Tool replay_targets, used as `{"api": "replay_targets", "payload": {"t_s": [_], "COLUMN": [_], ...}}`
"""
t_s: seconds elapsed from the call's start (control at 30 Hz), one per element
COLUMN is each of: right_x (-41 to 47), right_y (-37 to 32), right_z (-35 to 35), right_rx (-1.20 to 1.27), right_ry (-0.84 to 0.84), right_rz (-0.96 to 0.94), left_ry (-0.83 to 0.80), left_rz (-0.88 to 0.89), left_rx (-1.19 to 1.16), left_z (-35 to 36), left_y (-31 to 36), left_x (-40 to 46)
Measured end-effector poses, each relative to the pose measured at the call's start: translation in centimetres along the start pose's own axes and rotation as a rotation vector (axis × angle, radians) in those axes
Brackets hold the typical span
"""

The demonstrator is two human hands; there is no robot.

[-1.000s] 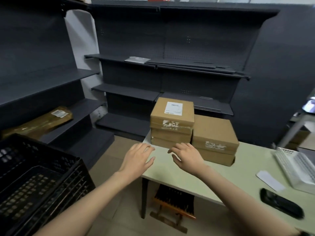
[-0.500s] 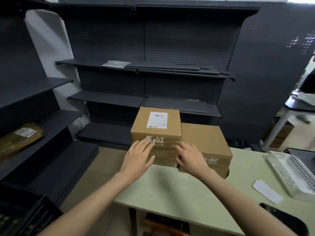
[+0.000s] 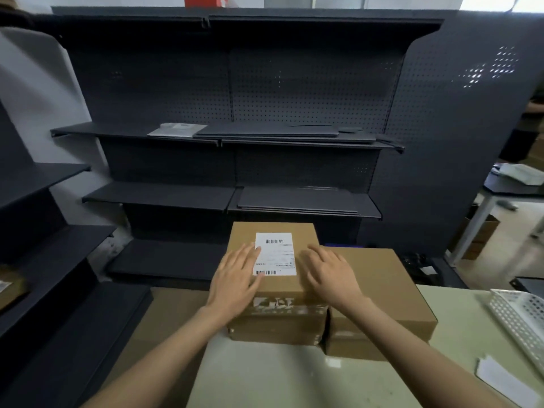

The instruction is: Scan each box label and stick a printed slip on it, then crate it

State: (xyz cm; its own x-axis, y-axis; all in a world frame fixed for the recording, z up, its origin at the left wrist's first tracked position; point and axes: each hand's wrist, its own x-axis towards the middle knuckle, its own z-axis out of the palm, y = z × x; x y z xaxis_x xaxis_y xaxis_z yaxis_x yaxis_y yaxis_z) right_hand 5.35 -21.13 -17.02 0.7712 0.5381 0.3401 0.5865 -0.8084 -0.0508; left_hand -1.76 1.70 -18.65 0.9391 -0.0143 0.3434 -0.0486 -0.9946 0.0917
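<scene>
Cardboard, plain brown and square-edged, makes up the top box [image 3: 272, 260], which sits on another carton at the near left corner of the pale green table [image 3: 294, 378], with a lower, wider cardboard box [image 3: 379, 293] touching its right side. It looks stiff and dry to the touch, not slippery, and probably light enough for two hands, though its weight cannot be read from the picture; the torn tape on the near face suggests the flaps may be weak, so a hold on the two side walls or under the bottom edges seems safer than pulling at the lid. The left hand [image 3: 235, 279] lies flat on the lid with fingers spread and straight, its fingertips overlapping the left edge of the white shipping label [image 3: 275, 254]. The right hand [image 3: 331, 275] hovers or rests over the box's right edge, fingers also loosely spread; blur makes it impossible to tell if it touches. Neither hand grips anything. The label faces straight up, its barcodes running across, and the box's long axis runs away from the person toward the dark shelving [image 3: 229, 198]. A white paper slip [image 3: 500, 378] lies on the table at right, near a white perforated tray [image 3: 521, 319].
</scene>
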Motion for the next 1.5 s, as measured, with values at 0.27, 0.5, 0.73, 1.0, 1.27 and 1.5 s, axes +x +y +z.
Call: {"api": "replay_targets", "payload": {"t_s": [0.27,0.5,0.73,1.0,1.27,1.5], "right_x": [3.1,3.1,2.3,2.1,0.2,-4.0], "right_y": [1.4,1.4,1.4,1.3,1.0,3.1], "right_z": [1.4,3.6,4.2,4.2,2.7,-0.2], "right_rx": [0.031,0.292,0.505,0.791,0.852,0.916], "right_ry": [-0.046,-0.072,-0.11,-0.101,-0.02,0.093], "right_rz": [0.178,0.454,0.568,0.632,0.6,0.594], "left_ry": [-0.017,-0.123,-0.117,-0.106,-0.006,0.036], "left_rz": [-0.045,-0.291,-0.496,-0.657,-0.709,-0.69], "left_rx": [-0.017,-0.235,-0.588,-0.937,-1.204,-1.418], "left_z": [1.8,2.6,2.4,2.2,0.9,-1.2], "left_y": [-2.9,-3.2,-3.2,-3.3,-2.0,2.2], "left_x": [3.3,3.5,2.8,2.6,0.8,0.5]}}
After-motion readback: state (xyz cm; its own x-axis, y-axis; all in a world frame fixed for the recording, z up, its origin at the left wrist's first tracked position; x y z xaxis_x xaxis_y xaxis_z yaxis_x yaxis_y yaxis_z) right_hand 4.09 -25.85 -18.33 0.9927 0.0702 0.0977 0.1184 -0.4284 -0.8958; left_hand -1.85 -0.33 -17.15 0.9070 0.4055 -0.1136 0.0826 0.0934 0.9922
